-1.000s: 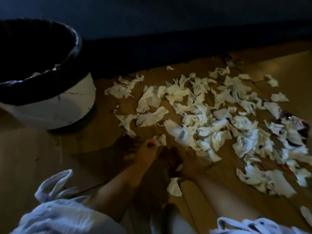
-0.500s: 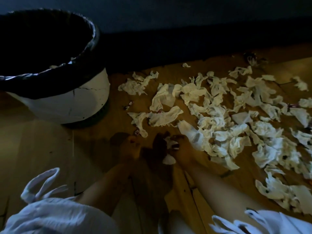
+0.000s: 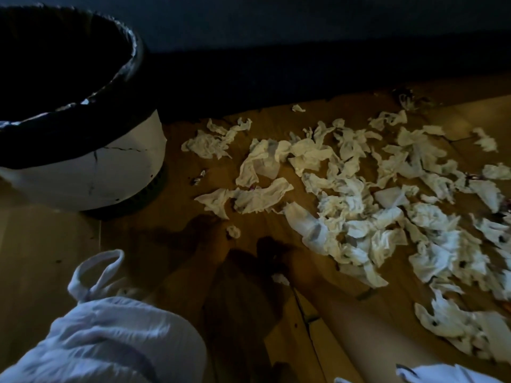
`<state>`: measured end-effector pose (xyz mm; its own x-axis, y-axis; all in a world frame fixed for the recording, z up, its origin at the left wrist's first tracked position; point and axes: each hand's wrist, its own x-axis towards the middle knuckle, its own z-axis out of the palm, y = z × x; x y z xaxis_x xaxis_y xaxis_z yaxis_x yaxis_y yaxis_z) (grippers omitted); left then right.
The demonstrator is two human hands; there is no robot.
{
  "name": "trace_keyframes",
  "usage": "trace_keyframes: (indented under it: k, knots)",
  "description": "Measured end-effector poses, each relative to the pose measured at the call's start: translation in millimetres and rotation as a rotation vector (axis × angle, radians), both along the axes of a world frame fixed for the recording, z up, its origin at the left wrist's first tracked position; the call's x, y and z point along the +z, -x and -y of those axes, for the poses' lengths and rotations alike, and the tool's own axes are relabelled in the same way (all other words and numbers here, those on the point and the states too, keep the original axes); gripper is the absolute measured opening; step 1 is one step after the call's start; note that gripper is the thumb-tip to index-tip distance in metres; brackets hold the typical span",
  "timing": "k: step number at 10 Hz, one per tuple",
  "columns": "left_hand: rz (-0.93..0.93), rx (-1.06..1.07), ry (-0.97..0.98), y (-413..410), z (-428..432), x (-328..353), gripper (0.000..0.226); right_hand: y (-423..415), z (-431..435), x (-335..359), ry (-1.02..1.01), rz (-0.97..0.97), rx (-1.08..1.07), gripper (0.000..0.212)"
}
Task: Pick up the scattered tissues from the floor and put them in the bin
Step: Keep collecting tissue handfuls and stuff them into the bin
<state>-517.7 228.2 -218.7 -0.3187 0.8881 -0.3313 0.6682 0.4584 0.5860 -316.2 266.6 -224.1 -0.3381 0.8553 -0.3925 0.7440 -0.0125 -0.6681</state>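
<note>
We look down at a dim wood floor (image 3: 49, 244). Crumpled white tissues (image 3: 345, 205) lie scattered centre to right. The white bin (image 3: 91, 172) w/ black liner (image 3: 83, 134) stands upper left, apart from them. L hand (image 3: 210, 244) and R hand (image 3: 276, 255) sit low in deep shadow near a small scrap (image 3: 233, 231); we can't tell their grip.

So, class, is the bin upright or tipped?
Upright: the bin stands on its base on the floor, its opening facing up.
</note>
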Motion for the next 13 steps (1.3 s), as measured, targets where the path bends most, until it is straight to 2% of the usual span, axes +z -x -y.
trace_keyframes:
  k: [1,2,3,4,5,6,7,8,9,10,11,12,13]
  knots:
    - [-0.018,0.073,-0.008,-13.6,1.3,-6.7,0.033,-20.5,-5.2,9.0,-0.268,0.122,-0.013,0.016]
    - [0.074,0.139,0.046,-22.4,4.2,-7.0,0.025,-35.4,-26.1,29.1,-0.363,0.029,-0.344,0.034]
    - [0.032,0.196,-0.102,-26.5,8.1,1.5,0.018,-51.6,-46.5,26.6,-0.328,0.153,-0.382,0.037]
    - [0.118,0.201,-0.121,-25.1,13.4,3.0,0.021,-59.9,-47.9,21.5,-0.203,0.335,-0.258,0.033]
    - [0.316,0.218,-0.118,-21.5,15.0,-1.7,0.031,-63.4,-39.0,17.2,-0.097,0.415,-0.218,0.034]
    - [0.489,0.297,-0.206,-23.4,6.4,8.5,0.033,-62.3,-31.3,13.3,-0.107,0.331,-0.166,0.032]
    - [0.572,0.366,-0.294,-24.5,-16.3,15.3,0.027,-57.9,-27.8,17.0,-0.131,0.292,-0.121,0.03]
    - [0.495,0.316,-0.314,-27.1,-46.9,23.4,0.02,-48.8,-26.5,18.5,-0.193,0.213,-0.127,0.028]
    - [0.388,0.294,-0.263,-26.7,-71.9,24.3,0.038,-41.6,-27.9,22.5,-0.223,0.011,-0.245,0.042]
    - [0.242,0.22,-0.215,-20.7,-85.2,20.3,0.055,-42.4,-38.4,25.6,-0.225,-0.013,-0.328,0.057]
    - [0.085,0.15,-0.204,-17.6,-93.4,15.7,0.082,-50.1,-55.8,24.7,-0.234,0.087,-0.343,0.048]
    - [-0.164,-0.032,-0.152,-12.2,-96.6,7.5,0.101,-56.7,-72.2,20.6,-0.316,0.235,-0.357,0.04]
    - [-0.072,-0.251,-0.054,-2.0,-100.6,-4.0,0.103,-61.0,-80.5,15.6,-0.227,0.351,-0.341,0.038]
